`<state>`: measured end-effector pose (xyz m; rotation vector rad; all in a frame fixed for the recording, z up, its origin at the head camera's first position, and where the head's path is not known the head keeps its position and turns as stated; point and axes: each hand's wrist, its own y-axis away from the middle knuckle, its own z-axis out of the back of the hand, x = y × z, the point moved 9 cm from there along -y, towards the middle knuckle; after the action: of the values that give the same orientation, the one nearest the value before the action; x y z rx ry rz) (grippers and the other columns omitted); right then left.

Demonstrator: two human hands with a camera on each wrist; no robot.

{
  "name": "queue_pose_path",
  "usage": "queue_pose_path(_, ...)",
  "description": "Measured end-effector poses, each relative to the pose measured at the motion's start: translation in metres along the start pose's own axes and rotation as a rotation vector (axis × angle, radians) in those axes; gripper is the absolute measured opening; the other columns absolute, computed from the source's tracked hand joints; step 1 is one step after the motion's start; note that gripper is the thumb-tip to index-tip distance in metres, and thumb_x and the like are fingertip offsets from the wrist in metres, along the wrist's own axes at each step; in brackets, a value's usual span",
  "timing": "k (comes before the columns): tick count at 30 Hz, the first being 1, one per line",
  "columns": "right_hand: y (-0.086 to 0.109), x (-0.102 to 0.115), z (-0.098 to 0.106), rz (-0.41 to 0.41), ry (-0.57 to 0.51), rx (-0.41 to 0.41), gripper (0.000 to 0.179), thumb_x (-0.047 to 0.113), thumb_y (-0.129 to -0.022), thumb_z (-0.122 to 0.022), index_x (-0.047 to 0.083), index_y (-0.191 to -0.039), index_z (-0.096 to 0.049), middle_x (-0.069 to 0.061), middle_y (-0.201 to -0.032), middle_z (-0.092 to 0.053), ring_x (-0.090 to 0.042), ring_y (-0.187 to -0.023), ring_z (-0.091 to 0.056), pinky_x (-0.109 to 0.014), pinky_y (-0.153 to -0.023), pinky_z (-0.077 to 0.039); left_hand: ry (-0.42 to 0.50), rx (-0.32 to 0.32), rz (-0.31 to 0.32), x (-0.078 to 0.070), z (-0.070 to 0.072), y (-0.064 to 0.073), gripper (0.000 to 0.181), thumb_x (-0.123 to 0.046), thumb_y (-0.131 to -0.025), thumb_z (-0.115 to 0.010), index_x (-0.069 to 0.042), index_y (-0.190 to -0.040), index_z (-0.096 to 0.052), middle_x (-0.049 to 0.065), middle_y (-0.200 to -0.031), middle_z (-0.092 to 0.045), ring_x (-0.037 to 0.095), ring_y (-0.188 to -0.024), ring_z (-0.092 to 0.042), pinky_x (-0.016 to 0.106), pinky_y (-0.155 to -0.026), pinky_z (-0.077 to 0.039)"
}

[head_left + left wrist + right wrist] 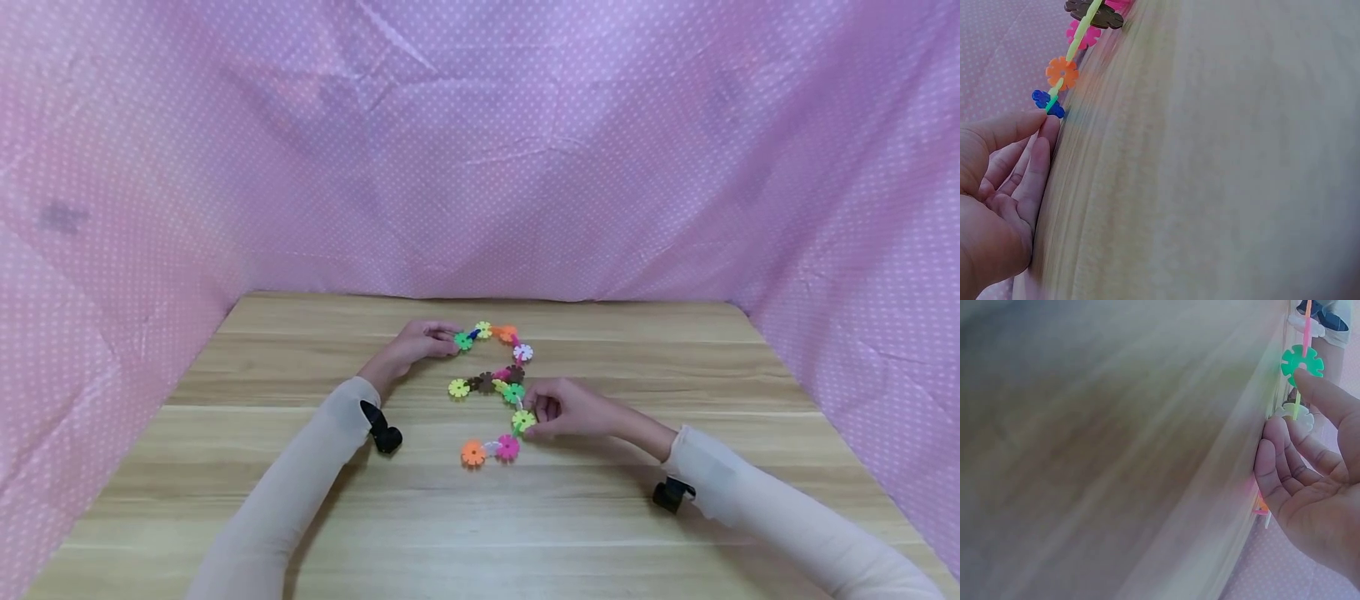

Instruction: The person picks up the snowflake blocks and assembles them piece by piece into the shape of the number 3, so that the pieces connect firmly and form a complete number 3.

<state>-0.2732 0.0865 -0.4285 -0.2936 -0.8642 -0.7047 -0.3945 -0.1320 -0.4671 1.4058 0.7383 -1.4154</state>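
Observation:
A chain of notched plastic snowflake discs (522,353) in many colours lies on the wooden table, bent like a figure 3. At its far left end, my left hand (420,343) pinches the green end disc (462,342) between thumb and fingertips. The left wrist view has a blue disc (1055,110) right by those fingertips. At the lower bend, my right hand (573,408) holds the yellow disc (523,421) at its outer edge. In the right wrist view the thumb lies against a green disc (1302,364), with the index fingertip beside a whitish disc (1297,416).
An orange disc (473,453) forms the chain's near end, beside a pink one (507,447). Another yellow disc (458,388) ends the middle arm. Pink dotted cloth (480,167) hangs behind and along both sides of the table (480,533). Each wrist wears a black camera.

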Motion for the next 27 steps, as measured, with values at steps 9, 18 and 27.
queue_pose_path(9,0.0002,-0.0019,-0.0011,-0.014,-0.016,0.013,0.025,0.017,-0.088,-0.080,0.006,-0.107,-0.067,-0.004,-0.083,-0.065,-0.010,-0.073,-0.059,-0.020,-0.064,-0.053,-0.021,0.010,-0.009,0.0062,0.0024,0.0002,0.048,-0.004,-0.090,-0.074,-0.002,-0.136,-0.061,0.001,-0.106,-0.071,0.009,-0.094,-0.067,0.023,-0.089,-0.059)
queue_pose_path(18,0.0007,-0.0032,-0.0027,-0.010,-0.030,0.051,0.026,0.017,-0.089,-0.080,0.005,-0.109,-0.068,-0.006,-0.083,-0.065,-0.010,-0.072,-0.058,-0.019,-0.063,-0.052,-0.033,0.000,-0.005,0.0072,0.0017,0.0009,0.048,-0.003,-0.090,-0.074,0.000,-0.136,-0.060,-0.003,-0.100,-0.071,0.007,-0.092,-0.066,0.019,-0.085,-0.056)
queue_pose_path(27,-0.0020,-0.0011,-0.0007,0.029,-0.033,0.103,0.026,0.016,-0.091,-0.078,0.004,-0.111,-0.068,-0.006,-0.083,-0.065,-0.009,-0.072,-0.057,-0.018,-0.063,-0.050,-0.002,-0.003,-0.021,0.0024,0.0016,0.0022,0.048,0.000,-0.090,-0.072,0.003,-0.136,-0.058,-0.002,-0.100,-0.070,0.006,-0.091,-0.066,0.018,-0.084,-0.057)
